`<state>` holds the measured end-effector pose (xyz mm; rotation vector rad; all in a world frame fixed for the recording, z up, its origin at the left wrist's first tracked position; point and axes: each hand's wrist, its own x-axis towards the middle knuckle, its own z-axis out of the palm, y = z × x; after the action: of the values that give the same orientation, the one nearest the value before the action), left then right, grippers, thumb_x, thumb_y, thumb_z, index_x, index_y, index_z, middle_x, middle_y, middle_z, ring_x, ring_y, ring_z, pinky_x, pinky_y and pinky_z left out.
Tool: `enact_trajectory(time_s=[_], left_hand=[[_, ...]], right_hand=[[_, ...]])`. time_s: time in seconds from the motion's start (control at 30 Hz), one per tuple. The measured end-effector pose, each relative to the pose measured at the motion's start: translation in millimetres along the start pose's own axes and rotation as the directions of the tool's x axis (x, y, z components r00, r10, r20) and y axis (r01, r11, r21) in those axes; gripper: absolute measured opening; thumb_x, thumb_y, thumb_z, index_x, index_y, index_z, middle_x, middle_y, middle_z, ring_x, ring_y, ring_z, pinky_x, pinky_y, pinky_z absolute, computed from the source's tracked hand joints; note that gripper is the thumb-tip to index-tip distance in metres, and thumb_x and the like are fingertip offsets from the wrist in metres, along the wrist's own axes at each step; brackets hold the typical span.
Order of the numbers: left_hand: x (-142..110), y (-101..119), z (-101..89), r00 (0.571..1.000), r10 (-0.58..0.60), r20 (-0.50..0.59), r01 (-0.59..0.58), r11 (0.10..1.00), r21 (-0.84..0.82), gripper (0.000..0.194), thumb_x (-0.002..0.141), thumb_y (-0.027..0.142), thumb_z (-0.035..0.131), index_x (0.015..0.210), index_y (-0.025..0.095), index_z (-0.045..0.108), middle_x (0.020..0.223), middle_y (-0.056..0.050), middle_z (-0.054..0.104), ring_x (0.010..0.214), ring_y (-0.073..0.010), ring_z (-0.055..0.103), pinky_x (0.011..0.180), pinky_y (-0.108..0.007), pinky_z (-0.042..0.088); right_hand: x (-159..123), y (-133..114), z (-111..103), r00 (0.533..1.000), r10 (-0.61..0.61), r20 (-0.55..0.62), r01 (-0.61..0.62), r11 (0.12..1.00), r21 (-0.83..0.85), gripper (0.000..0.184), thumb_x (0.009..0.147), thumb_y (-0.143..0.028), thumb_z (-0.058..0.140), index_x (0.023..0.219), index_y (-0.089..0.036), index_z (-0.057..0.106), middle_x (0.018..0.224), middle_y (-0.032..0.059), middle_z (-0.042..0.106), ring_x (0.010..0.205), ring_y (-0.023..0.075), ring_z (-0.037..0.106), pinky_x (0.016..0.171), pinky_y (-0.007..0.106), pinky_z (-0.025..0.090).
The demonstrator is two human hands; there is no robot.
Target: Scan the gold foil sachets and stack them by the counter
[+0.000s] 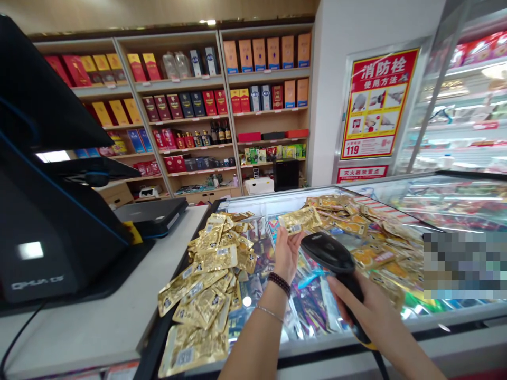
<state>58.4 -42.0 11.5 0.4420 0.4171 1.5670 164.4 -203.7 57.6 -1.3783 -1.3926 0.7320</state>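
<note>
Glass case (428, 322), packets (315, 314) inside, sachets (216, 258) atop

You've got a chunky black terminal (59, 211) on your counter (114, 322), a flat black device (158, 215) by its far right corner, and tall orange boxes (259, 54) lining your wall shelving's (233, 136) top right corner. Red poster (380, 105) too.

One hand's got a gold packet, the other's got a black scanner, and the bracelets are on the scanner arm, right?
Not quite: the head view shows the bracelets on the left arm, where the left hand holds the gold packet. The right hand holds the black scanner.
</note>
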Motion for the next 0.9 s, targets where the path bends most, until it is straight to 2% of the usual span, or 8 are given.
enact_trajectory(time_s=[0.2,0.43,0.7,0.9], left_hand=[[-0.4,1.9,-1.1,0.999,0.033,-0.021,-0.032,0.998,0.059,0.019,0.091,0.036,0.063,0.097,0.018,0.059,0.094,-0.006,0.072,0.095,-0.0191,0.072,0.097,-0.036,0.054],[3.3,0.1,-4.9,0.998,0.055,0.039,-0.056,0.998,0.031,0.018,0.094,0.034,0.057,0.100,0.018,0.061,0.102,-0.007,0.074,0.101,-0.0191,0.071,0.101,-0.038,0.053],[0.8,1.4,-3.8,0.998,0.056,0.029,-0.058,0.996,0.073,0.018,0.096,0.036,0.053,0.098,0.019,0.061,0.099,-0.005,0.073,0.098,-0.0167,0.071,0.099,-0.036,0.054],[0.8,5.6,-2.8,0.999,0.045,0.031,-0.047,0.996,0.079,0.015,0.095,0.031,0.055,0.103,0.019,0.059,0.097,-0.004,0.072,0.088,-0.0149,0.072,0.098,-0.035,0.053]], right_hand=[[-0.2,-2.2,2.2,1.000,0.020,-0.003,-0.020,1.000,-0.018,0.040,0.082,-0.061,0.055,0.067,-0.024,0.050,0.041,-0.0044,0.050,0.039,0.0153,0.047,0.045,0.028,0.039],[3.4,2.5,3.0,1.000,0.019,-0.003,-0.019,0.999,-0.044,0.040,0.083,-0.061,0.054,0.067,-0.025,0.050,0.041,-0.0044,0.050,0.038,0.0159,0.048,0.046,0.028,0.039],[3.4,2.6,2.5,1.000,0.028,0.005,-0.028,0.998,-0.056,0.040,0.084,-0.061,0.052,0.067,-0.025,0.050,0.041,-0.0051,0.049,0.039,0.0156,0.048,0.046,0.028,0.039],[6.5,9.9,-1.7,1.000,0.004,-0.008,-0.004,0.998,-0.056,0.042,0.084,-0.062,0.053,0.064,-0.025,0.050,0.042,-0.0039,0.050,0.039,0.0157,0.048,0.048,0.030,0.041]])
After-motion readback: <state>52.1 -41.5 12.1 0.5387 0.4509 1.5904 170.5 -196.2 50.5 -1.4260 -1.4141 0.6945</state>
